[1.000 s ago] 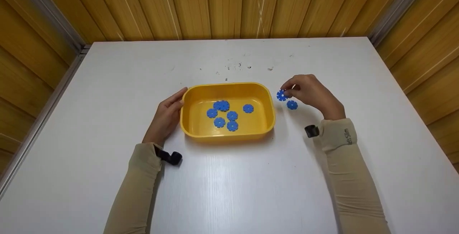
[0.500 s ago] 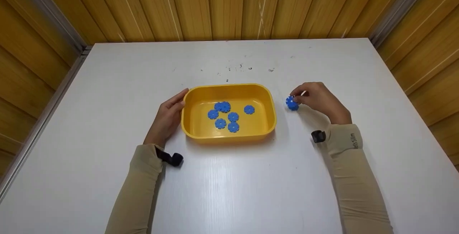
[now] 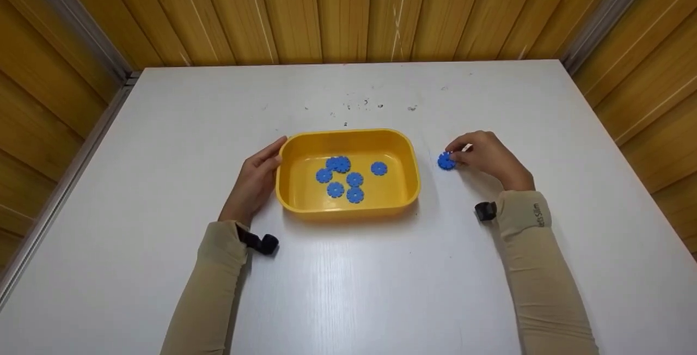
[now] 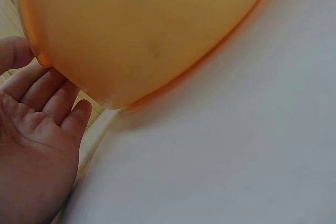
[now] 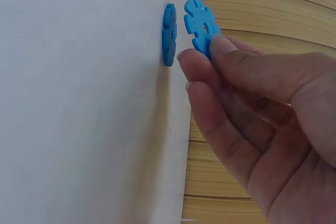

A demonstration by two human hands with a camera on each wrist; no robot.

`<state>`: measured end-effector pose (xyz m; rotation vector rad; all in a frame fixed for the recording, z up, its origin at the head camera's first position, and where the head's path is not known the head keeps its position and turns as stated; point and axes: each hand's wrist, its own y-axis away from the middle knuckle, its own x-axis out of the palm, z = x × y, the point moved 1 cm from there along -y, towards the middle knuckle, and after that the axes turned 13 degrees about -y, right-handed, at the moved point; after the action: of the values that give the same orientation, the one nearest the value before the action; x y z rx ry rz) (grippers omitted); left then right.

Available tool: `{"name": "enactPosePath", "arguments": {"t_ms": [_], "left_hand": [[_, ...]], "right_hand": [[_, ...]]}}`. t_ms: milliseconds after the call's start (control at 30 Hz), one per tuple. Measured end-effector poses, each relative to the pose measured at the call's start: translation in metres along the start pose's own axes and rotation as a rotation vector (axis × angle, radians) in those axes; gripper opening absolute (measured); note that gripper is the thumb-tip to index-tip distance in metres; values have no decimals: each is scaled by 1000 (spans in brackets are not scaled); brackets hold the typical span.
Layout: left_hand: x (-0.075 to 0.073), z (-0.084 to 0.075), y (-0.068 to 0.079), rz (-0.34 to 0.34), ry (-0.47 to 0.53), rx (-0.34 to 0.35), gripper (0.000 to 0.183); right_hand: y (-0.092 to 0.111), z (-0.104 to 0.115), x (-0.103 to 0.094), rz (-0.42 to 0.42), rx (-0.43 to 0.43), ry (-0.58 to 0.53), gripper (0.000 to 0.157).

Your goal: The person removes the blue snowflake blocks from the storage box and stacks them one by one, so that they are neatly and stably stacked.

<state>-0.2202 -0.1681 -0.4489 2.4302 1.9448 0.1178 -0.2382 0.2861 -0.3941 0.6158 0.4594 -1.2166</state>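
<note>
My left hand (image 3: 254, 181) rests against the left end of a yellow plastic tub (image 3: 348, 213), its fingers along the outer wall and the thumb at the rim. In the left wrist view the fingertips are partly hidden behind the tub's wall. To the right of the tub, my right hand (image 3: 486, 156) pinches a blue notched disc (image 5: 199, 22) between thumb and fingers. A second blue disc (image 5: 169, 35) lies on the table close beside the held one; the two overlap in the head view.
Several blue notched discs (image 3: 335, 189) lie flat inside the tub, two of them overlapping near its middle. The white table (image 3: 337, 289) has small dark marks behind the tub. A yellow wood-slat wall (image 3: 343, 12) stands at the back.
My right hand has moved right and toward me, bringing the pinched disc over the one on the table. The left hand keeps its place at the tub.
</note>
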Motion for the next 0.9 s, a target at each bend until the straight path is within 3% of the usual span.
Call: {"name": "enactPosePath", "arguments": {"t_ms": [900], "left_hand": [[0,2,0,-4,9,21,51]], "right_hand": [[-3,-5,2,38,71,17,29]]}}
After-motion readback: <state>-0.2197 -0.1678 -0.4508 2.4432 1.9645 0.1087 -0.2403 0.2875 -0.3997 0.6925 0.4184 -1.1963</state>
